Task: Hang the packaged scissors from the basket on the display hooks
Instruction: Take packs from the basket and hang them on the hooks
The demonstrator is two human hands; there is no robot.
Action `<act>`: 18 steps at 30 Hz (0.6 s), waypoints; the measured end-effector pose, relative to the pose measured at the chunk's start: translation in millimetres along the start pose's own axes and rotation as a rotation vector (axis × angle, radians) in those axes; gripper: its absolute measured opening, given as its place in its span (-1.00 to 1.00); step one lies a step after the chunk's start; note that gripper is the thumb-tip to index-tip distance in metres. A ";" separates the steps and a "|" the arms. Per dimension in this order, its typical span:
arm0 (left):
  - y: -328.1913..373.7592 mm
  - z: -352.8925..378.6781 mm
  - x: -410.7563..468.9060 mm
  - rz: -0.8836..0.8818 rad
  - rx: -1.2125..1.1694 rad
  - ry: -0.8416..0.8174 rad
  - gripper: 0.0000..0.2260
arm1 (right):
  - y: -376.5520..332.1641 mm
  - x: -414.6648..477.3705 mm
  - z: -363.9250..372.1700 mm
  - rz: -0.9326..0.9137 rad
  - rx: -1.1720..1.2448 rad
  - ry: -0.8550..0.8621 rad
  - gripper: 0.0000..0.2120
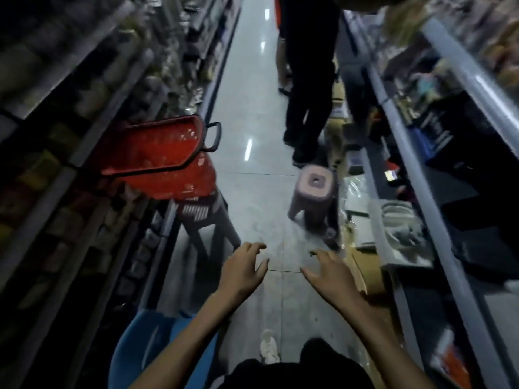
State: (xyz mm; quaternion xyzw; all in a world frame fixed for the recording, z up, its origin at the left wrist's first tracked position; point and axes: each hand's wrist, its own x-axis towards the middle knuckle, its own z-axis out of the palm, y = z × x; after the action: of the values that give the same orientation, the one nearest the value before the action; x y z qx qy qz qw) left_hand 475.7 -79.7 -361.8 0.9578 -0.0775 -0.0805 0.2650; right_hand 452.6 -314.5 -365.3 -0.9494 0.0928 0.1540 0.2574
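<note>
A red shopping basket (157, 153) with a black handle sits tilted on a dark stool (207, 220) at the left of the aisle. What lies inside it is too blurred to tell. No packaged scissors can be made out. My left hand (241, 269) and my right hand (328, 273) are stretched out side by side over the floor, below and to the right of the basket. Both have loosely spread fingers and hold nothing. The shelves on the left (84, 108), with any display hooks, are dark and blurred.
A pink plastic stool (314, 192) stands on the shiny floor ahead. A person in dark clothes (306, 80) stands further down the aisle. Boxes and packets (362, 248) line the foot of the right shelving (438, 192). A blue seat (146, 346) is at my lower left.
</note>
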 end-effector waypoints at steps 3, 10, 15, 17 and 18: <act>-38.8 -15.0 13.9 -0.128 0.048 0.002 -0.66 | -38.4 42.9 18.5 -0.090 -0.037 -0.111 -0.43; -94.4 -45.8 60.2 -0.384 0.014 0.115 -0.68 | -125.8 129.9 32.4 -0.266 0.148 -0.204 -0.61; -119.7 -66.4 118.4 -0.535 0.030 0.217 -0.72 | -172.8 201.5 33.9 -0.387 0.346 -0.261 -0.82; -123.8 -75.7 142.3 -0.597 0.074 0.243 -0.71 | -188.2 232.2 27.9 -0.431 0.350 -0.291 -0.86; -124.7 -80.4 153.1 -0.629 0.090 0.252 -0.71 | -194.4 247.7 25.6 -0.448 0.339 -0.311 -0.87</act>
State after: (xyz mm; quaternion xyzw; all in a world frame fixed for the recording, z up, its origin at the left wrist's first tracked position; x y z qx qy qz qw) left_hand 653.8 36.5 -376.0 0.9479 0.2515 -0.0360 0.1923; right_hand 727.7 -159.9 -381.0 -0.8550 -0.1346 0.2192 0.4504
